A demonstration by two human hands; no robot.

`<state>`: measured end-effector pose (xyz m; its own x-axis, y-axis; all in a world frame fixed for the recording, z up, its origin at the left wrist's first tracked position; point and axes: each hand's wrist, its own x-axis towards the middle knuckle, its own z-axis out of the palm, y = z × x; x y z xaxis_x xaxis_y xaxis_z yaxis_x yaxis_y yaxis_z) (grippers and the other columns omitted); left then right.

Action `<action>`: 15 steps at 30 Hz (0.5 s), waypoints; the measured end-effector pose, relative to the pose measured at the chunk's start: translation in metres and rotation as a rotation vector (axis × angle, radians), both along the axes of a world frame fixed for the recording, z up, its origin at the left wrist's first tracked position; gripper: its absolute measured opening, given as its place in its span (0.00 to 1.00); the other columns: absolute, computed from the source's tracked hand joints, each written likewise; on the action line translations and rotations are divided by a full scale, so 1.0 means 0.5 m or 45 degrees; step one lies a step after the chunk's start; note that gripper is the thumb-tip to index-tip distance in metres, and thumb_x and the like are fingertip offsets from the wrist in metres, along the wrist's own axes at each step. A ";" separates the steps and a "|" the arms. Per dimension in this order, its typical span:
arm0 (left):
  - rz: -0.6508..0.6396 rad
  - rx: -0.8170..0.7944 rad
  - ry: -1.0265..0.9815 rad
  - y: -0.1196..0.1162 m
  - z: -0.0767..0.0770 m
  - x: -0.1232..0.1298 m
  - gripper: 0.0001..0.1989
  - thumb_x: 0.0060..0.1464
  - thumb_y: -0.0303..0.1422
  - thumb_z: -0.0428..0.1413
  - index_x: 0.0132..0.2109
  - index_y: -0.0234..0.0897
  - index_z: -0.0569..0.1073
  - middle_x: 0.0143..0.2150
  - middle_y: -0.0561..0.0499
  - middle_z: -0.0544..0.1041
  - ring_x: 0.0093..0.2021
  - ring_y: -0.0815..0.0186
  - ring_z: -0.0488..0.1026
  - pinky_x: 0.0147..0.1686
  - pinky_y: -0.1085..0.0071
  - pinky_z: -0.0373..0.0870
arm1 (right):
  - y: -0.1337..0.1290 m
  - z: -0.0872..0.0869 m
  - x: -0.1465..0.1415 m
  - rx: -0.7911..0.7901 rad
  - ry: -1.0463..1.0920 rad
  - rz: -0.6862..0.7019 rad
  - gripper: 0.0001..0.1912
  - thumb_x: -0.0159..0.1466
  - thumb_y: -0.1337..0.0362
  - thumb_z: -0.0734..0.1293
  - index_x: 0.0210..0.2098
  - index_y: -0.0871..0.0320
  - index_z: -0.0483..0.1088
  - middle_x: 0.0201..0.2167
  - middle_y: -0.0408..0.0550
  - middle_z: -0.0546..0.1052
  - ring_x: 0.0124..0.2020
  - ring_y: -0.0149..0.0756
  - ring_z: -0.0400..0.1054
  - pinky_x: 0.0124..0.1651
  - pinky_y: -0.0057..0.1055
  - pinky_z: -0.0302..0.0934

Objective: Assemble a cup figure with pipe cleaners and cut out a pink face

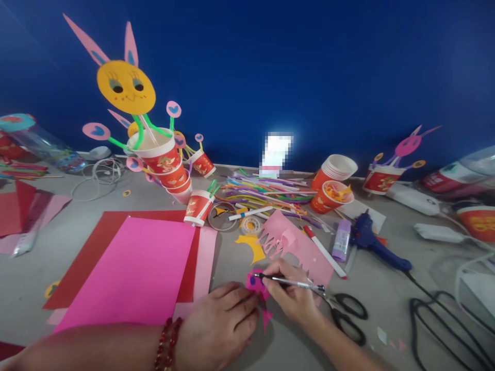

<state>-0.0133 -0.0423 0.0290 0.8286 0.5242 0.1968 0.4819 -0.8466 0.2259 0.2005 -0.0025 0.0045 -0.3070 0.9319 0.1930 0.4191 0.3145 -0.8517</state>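
Observation:
My right hand (291, 294) grips a black and clear pen (296, 283), its tip on a small round magenta paper piece (256, 282) marked with dark blue spots. Flat on the table beside that piece lies my left hand (221, 325), its fingertips at the paper's lower left edge and its fingers fairly close together. It wears a red bead bracelet. A small pink paper scrap (266, 318) lies just below the magenta piece. Black-handled scissors (350, 317) are partly hidden behind my right wrist.
Magenta sheets (135, 273) lie at left. Behind are pipe cleaners (266, 193), paper cups (334, 172) and a yellow rabbit figure (126, 87) in stacked cups. A blue glue gun (379, 245), glue stick (342, 240), red marker (324, 251) and black cable (441, 327) are at right.

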 end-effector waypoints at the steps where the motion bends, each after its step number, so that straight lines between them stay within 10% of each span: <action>1: 0.005 -0.005 -0.005 0.000 0.000 -0.001 0.18 0.65 0.39 0.53 0.56 0.33 0.70 0.60 0.46 0.74 0.59 0.60 0.66 0.64 0.63 0.60 | 0.000 -0.002 0.002 0.026 -0.023 -0.013 0.06 0.62 0.69 0.62 0.29 0.55 0.67 0.20 0.40 0.71 0.21 0.31 0.64 0.26 0.26 0.57; 15: 0.017 0.002 -0.015 0.004 -0.008 -0.001 0.15 0.66 0.38 0.52 0.55 0.35 0.72 0.61 0.47 0.73 0.58 0.60 0.67 0.61 0.62 0.62 | 0.010 0.004 0.001 0.015 -0.110 0.044 0.08 0.60 0.71 0.61 0.26 0.55 0.66 0.19 0.38 0.69 0.20 0.30 0.62 0.27 0.26 0.54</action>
<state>-0.0135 -0.0405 0.0252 0.8192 0.5348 0.2072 0.4905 -0.8404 0.2304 0.2011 0.0026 0.0062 -0.3547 0.9184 0.1754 0.4799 0.3398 -0.8088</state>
